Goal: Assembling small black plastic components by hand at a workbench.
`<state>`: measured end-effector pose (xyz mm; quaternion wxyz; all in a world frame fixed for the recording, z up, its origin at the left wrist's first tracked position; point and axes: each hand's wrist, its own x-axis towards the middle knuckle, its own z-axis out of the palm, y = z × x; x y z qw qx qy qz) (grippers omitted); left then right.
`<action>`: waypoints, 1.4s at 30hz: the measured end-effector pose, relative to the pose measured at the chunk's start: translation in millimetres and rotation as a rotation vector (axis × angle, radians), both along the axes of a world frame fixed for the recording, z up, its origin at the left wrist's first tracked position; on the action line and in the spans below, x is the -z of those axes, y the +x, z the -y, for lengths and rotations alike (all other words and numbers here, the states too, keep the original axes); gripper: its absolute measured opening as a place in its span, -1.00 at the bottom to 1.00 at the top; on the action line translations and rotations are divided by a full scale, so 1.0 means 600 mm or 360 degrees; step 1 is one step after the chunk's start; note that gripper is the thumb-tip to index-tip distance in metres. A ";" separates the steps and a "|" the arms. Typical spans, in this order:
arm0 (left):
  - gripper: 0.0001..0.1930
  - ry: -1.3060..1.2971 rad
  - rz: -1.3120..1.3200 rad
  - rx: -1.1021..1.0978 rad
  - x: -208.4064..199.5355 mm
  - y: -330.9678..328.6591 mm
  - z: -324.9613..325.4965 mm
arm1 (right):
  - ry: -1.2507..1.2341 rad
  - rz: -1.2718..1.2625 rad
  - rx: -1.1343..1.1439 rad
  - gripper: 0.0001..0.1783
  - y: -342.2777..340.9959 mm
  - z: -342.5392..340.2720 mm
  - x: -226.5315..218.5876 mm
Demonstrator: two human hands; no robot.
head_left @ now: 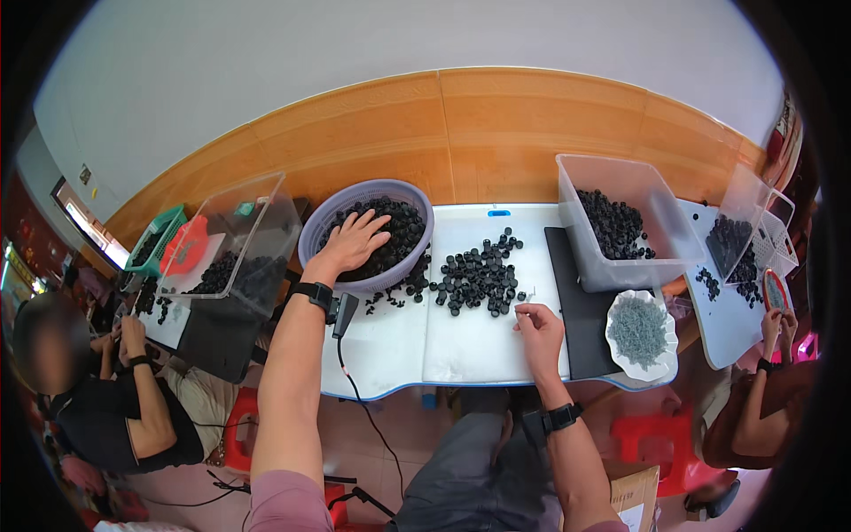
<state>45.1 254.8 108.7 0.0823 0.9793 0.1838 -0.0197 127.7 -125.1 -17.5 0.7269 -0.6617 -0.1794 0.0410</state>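
My left hand lies with fingers spread on a heap of small black plastic parts inside a round purple basket. Nothing is gripped in it. Over the white table my right hand is closed, thumb and fingertips pinched together; whatever they hold, if anything, is too small to make out. Just beyond those fingertips spreads a loose pile of black round caps. Smaller black pieces are scattered in front of the basket.
A clear bin of black parts stands on a black mat at right, behind a scalloped white dish of grey-green bits. A cable hangs from my left wrist device. People work at tables on both sides.
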 end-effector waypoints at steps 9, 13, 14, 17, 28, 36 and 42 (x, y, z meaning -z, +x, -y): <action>-0.34 0.0006 -0.0075 -0.0137 0.019 0.024 -0.071 | -0.0022 -0.0037 -0.0017 -0.88 -0.004 -0.001 0.001; -0.29 0.0045 -0.0125 -0.0275 0.006 0.021 -0.067 | 0.0022 -0.0056 -0.0041 -0.88 -0.007 0.000 -0.003; -0.27 0.0010 -0.0067 -0.0271 0.003 0.017 -0.060 | 0.0011 -0.0074 -0.0030 -0.88 -0.007 0.002 -0.003; -0.26 -0.0035 0.0035 0.0053 0.000 0.002 -0.024 | -0.0026 -0.0076 -0.0017 -0.87 0.000 0.005 -0.005; -0.48 0.0419 0.0909 0.0234 -0.007 -0.058 0.057 | 0.0135 0.0171 0.0330 -0.86 0.006 -0.011 -0.006; -0.71 -0.0470 0.1007 -0.0235 0.159 -0.115 0.340 | 0.0043 0.0123 0.0269 -0.88 0.004 -0.006 -0.012; -0.63 -0.0262 0.0842 -0.0505 0.155 -0.052 0.363 | 0.0068 0.0143 0.0300 -0.88 0.007 -0.004 -0.004</action>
